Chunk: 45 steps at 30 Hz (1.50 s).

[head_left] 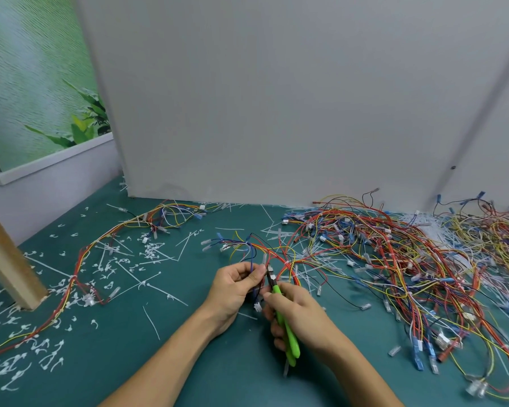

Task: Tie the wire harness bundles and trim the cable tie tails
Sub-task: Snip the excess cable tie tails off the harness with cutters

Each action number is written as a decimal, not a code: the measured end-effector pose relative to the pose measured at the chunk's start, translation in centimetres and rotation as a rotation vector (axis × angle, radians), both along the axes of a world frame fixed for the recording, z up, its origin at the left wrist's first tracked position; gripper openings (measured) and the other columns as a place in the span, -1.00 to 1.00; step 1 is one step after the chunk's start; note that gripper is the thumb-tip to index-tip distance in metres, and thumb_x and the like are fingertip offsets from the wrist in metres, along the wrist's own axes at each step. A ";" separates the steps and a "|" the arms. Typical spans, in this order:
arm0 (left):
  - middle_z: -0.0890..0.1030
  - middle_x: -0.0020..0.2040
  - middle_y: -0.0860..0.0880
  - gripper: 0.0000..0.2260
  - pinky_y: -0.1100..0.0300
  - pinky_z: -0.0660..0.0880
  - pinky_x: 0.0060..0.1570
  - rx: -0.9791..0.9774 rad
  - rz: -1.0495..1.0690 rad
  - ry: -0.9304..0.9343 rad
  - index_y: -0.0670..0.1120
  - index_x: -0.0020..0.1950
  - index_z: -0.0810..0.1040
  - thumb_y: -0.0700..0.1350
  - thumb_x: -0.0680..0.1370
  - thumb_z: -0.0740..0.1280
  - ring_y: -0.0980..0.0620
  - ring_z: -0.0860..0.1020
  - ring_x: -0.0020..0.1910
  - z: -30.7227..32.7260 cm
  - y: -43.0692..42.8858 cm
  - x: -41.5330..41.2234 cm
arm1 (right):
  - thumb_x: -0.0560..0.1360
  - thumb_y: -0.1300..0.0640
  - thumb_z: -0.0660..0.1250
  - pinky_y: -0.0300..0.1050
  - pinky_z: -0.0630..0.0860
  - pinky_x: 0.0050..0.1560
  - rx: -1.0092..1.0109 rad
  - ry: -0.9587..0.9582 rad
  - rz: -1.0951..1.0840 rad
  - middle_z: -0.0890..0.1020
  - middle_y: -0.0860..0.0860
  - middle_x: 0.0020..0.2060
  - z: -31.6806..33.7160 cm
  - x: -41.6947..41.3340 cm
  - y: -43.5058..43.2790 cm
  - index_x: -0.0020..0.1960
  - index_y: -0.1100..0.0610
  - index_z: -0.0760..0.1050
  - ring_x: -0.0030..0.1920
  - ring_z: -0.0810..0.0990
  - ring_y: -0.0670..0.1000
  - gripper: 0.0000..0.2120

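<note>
Teal counter (188, 362) backed by grey partition (276, 98) | harness pile (394, 259) right of both grips | cut tails (106, 268) strewn left | wire bundle (256, 251) pinched in left grip (232, 289) | green cutters (291, 345) clasped by right grip (303, 315), nose at bundle | step: trimming, likely | next: blades flush to tie head, clear of wires; tail itself too small to see

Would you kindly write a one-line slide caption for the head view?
Left hand pinches a coloured wire bundle while right hand aims green-handled cutters at it.
</note>
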<state>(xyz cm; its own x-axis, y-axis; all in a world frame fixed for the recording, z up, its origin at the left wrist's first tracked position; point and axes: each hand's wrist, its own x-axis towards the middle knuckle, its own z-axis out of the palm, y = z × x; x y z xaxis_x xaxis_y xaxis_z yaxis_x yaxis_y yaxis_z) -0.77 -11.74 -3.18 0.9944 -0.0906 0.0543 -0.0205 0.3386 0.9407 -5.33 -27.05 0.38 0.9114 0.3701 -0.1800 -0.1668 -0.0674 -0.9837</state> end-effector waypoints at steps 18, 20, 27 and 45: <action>0.62 -0.33 -0.06 -0.84 0.26 0.52 -0.34 0.008 0.054 0.016 -0.21 -0.12 0.59 -0.11 0.55 0.37 0.08 0.54 -0.41 -0.2 -0.3 0.3 | 0.48 -0.01 0.31 -0.13 0.43 -0.48 0.004 -0.039 0.028 0.54 0.02 -0.35 -0.1 0.0 -0.1 0.17 0.41 0.36 -0.47 0.45 0.05 -0.49; 0.57 -0.32 -0.09 -0.80 0.24 0.52 -0.34 0.020 0.107 0.036 -0.21 -0.13 0.53 -0.14 0.63 0.28 0.06 0.51 -0.39 -0.3 -0.5 0.6 | 0.46 0.02 0.32 -0.14 0.42 -0.50 -0.015 -0.067 0.029 0.54 0.04 -0.36 0.1 0.1 -0.6 0.19 0.42 0.39 -0.50 0.44 0.07 -0.49; 0.54 -0.27 -0.07 -0.78 0.21 0.46 -0.42 -0.002 0.211 0.089 -0.19 -0.05 0.41 -0.15 0.73 0.09 0.03 0.52 -0.41 0.1 -0.8 0.8 | 0.46 0.17 0.33 -0.08 0.47 -0.45 0.183 -0.197 0.002 0.58 0.20 -0.25 0.9 0.8 -2.1 0.15 0.28 0.52 -0.48 0.47 0.14 -0.70; 0.16 -0.53 0.03 -0.75 0.30 0.06 -0.51 0.076 0.049 0.064 -0.16 -0.15 0.65 -0.02 0.35 0.57 0.08 0.06 -0.55 0.6 -0.6 -0.2 | 0.64 0.19 0.30 -0.02 0.60 -0.43 0.266 -0.026 -0.271 0.72 0.21 0.06 0.7 1.8 -2.1 0.16 0.35 0.46 -0.41 0.61 0.20 -0.79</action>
<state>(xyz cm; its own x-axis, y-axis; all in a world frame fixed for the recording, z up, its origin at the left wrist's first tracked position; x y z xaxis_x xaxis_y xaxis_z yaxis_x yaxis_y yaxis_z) -0.93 -12.36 -2.57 0.9990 -0.0433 -0.0149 0.0259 0.2660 0.9636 -3.57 -29.17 1.09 0.9856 0.1460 -0.0858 -0.1186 0.2338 -0.9650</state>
